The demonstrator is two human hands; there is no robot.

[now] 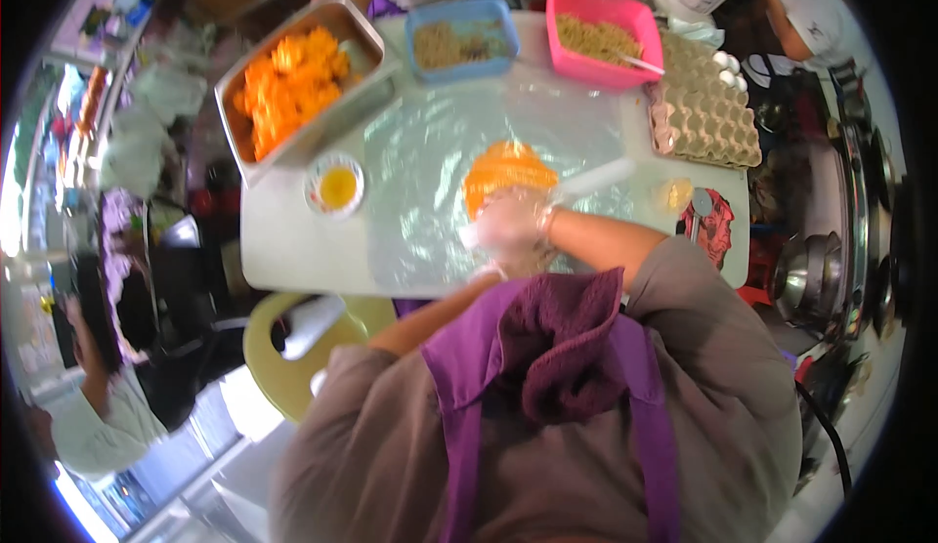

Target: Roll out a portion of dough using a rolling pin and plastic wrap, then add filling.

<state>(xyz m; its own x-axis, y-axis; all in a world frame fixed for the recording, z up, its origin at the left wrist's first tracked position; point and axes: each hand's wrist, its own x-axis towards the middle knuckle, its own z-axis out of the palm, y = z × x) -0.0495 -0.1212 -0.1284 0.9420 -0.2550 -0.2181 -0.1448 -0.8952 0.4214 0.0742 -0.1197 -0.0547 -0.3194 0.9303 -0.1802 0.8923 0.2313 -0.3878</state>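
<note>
A flattened round of orange dough (509, 169) lies on a clear plastic sheet (418, 147) spread over the white table. My right hand (513, 219), in a thin clear glove, is over the near edge of the dough and looks blurred. From beside it a white plastic stick (597, 179), perhaps a rolling pin, juts to the right; whether my fingers grip it is unclear. My left hand (531, 259), also gloved, is mostly hidden below the right hand and behind a purple cloth at my chest.
A steel tray (245, 166) holds orange dough. Beyond the sheet stand a blue tub (463, 74) and a pink tub (601, 78) of crumbly filling. Egg trays (703, 122) and a pastry wheel (702, 204) are rightward; a bowl of yellow liquid (338, 186) is left. Other people stand nearby.
</note>
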